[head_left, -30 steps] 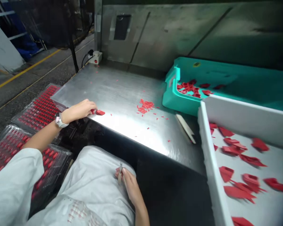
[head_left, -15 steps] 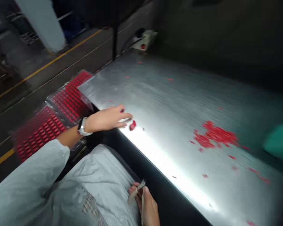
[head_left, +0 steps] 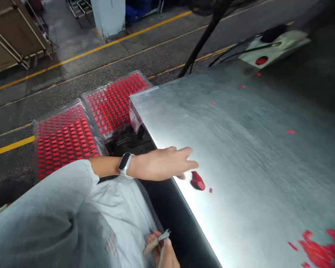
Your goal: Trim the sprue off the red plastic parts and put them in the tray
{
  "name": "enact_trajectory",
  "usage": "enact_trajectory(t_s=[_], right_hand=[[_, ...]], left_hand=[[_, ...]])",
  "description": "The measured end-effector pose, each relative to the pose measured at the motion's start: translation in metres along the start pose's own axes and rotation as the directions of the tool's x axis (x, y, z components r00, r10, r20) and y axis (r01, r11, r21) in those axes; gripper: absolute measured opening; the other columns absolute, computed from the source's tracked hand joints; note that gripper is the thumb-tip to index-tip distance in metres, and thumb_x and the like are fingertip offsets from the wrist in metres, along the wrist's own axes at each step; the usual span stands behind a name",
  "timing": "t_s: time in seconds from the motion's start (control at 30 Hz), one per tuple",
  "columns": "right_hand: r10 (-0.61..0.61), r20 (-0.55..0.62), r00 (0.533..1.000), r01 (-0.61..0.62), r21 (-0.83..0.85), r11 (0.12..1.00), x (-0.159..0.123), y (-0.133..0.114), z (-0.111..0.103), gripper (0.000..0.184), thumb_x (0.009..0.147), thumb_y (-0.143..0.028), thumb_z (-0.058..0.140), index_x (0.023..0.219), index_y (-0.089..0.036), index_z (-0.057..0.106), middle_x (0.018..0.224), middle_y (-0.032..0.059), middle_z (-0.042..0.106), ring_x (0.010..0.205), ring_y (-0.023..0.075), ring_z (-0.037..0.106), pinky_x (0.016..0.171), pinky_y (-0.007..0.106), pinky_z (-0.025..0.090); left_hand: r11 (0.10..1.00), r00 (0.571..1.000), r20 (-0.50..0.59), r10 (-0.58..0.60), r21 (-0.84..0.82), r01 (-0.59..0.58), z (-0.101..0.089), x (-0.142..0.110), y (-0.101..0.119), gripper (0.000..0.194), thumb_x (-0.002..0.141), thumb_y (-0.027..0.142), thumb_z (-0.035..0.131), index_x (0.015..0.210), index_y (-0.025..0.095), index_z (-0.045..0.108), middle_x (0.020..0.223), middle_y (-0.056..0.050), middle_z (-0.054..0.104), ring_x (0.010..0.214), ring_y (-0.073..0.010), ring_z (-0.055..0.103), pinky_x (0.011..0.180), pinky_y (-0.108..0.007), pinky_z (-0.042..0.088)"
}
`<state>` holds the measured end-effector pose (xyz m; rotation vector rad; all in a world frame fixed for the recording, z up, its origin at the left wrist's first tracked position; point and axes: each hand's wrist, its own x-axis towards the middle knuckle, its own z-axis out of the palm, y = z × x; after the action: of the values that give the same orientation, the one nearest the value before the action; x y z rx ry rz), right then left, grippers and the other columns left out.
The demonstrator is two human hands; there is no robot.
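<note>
My left hand (head_left: pixel 164 163), with a watch on its wrist, reaches over the near edge of the metal table (head_left: pixel 226 141). Its fingers are apart, and I see nothing between them. Just beyond the fingertips lies a small faceted red piece (head_left: pixel 198 181) with a dark side; a tiny red scrap (head_left: pixel 210 190) is beside it. Low in the view, over my lap, my right hand (head_left: pixel 167 255) is closed around a pair of nippers (head_left: pixel 156 242) with cream handles. Their metal tips point up and to the right, away from the red piece.
Two clear trays of red pieces, the nearer (head_left: pixel 64 145) and the farther (head_left: pixel 114 102), are left of the table. Red scraps (head_left: pixel 318 249) are heaped at lower right. A pale device (head_left: pixel 276 46) with a red button and cables stands at the far edge, near a dark post (head_left: pixel 203 37).
My view has swung left, so the trays show more fully and the scrap heap sits at the lower right. My left hand stays by the red piece; my right hand still holds the nippers.
</note>
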<state>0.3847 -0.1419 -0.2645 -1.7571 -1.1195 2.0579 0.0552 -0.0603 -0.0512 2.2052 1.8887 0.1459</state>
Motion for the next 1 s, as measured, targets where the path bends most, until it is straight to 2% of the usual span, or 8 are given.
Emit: enact_trajectory(t_s=[0.13,0.2,0.3,0.4,0.47,0.67,0.87,1.0], right_hand=[[0.015,-0.003,1.000,-0.015,-0.030,0.999,-0.013,-0.010,0.014,0.085,0.064,-0.094,0.071,0.096,-0.015,0.079,0.088,0.0104,0.082,0.085,0.0300,0.079,0.080,0.041,0.066],[-0.001,-0.007,1.000,0.001,-0.030,1.000,-0.019,-0.013,0.022,0.087,0.064,-0.097,0.067,0.093,-0.016,0.078,0.083,0.0089,0.080,0.081,0.0280,0.077,0.079,0.041,0.064],[-0.055,0.006,0.998,0.055,-0.023,0.998,-0.024,-0.016,0.034,0.080,0.076,-0.095,0.062,0.094,-0.018,0.076,0.079,0.0045,0.075,0.077,0.0223,0.072,0.079,0.039,0.060],[-0.077,0.016,0.997,0.077,-0.019,0.997,-0.026,-0.019,0.041,0.058,0.098,-0.075,0.059,0.097,-0.018,0.072,0.079,0.0004,0.071,0.073,0.0176,0.069,0.077,0.037,0.058],[-0.081,0.017,0.997,0.081,-0.015,0.997,-0.027,-0.021,0.045,0.046,0.103,-0.061,0.061,0.096,-0.017,0.070,0.081,-0.0002,0.070,0.074,0.0164,0.068,0.077,0.036,0.059],[-0.106,0.004,0.994,0.106,0.011,0.994,-0.026,-0.028,0.047,0.039,0.106,-0.053,0.060,0.098,-0.016,0.070,0.085,0.0000,0.069,0.076,0.0160,0.068,0.078,0.036,0.060],[-0.105,0.032,0.994,0.103,0.063,0.993,-0.022,-0.030,0.049,0.038,0.106,-0.052,0.062,0.101,-0.016,0.070,0.092,0.0018,0.072,0.081,0.0172,0.070,0.080,0.038,0.061],[-0.089,0.021,0.996,0.086,0.112,0.990,-0.017,-0.030,0.051,0.035,0.105,-0.049,0.064,0.104,-0.015,0.070,0.096,0.0027,0.072,0.084,0.0177,0.071,0.080,0.038,0.061]], left_hand=[[0.994,0.996,-0.011,0.090,-0.066,-0.090,-0.006,-0.015,-0.015,0.030,0.105,0.004,0.040,0.112,0.012,0.068,0.113,-0.012,0.067,0.096,-0.0201,0.067,0.087,-0.031,0.051],[0.994,0.997,-0.041,0.068,-0.088,-0.072,-0.009,-0.016,-0.018,0.027,0.107,0.008,0.041,0.109,0.013,0.068,0.109,-0.011,0.067,0.094,-0.0212,0.068,0.086,-0.033,0.051],[0.976,0.991,-0.096,0.090,-0.189,-0.107,-0.016,-0.008,-0.012,0.023,0.110,0.021,0.046,0.105,0.017,0.067,0.106,-0.009,0.069,0.096,-0.0214,0.070,0.087,-0.033,0.052],[0.953,0.970,-0.194,0.147,-0.234,-0.191,-0.020,-0.001,0.002,0.025,0.111,0.028,0.043,0.109,0.020,0.066,0.113,-0.009,0.072,0.104,-0.0238,0.071,0.091,-0.035,0.055],[0.947,0.949,-0.234,0.213,-0.190,-0.259,-0.015,-0.001,0.007,0.028,0.112,0.032,0.039,0.115,0.020,0.065,0.118,-0.011,0.073,0.104,-0.0265,0.072,0.087,-0.039,0.057],[0.911,0.918,-0.210,0.337,-0.176,-0.374,0.011,0.006,-0.012,0.026,0.109,0.043,0.041,0.113,0.031,0.064,0.103,-0.006,0.078,0.091,-0.0287,0.075,0.071,-0.043,0.062],[0.893,0.875,-0.277,0.398,-0.102,-0.438,0.004,0.010,-0.019,0.023,0.105,0.040,0.047,0.119,0.039,0.065,0.099,-0.004,0.078,0.088,-0.0313,0.078,0.078,-0.053,0.067],[0.897,0.884,-0.237,0.403,-0.089,-0.433,0.000,0.012,-0.023,0.038,0.103,0.051,0.044,0.138,0.062,0.055,0.098,0.004,0.076,0.089,-0.0328,0.078,0.080,-0.059,0.068]])
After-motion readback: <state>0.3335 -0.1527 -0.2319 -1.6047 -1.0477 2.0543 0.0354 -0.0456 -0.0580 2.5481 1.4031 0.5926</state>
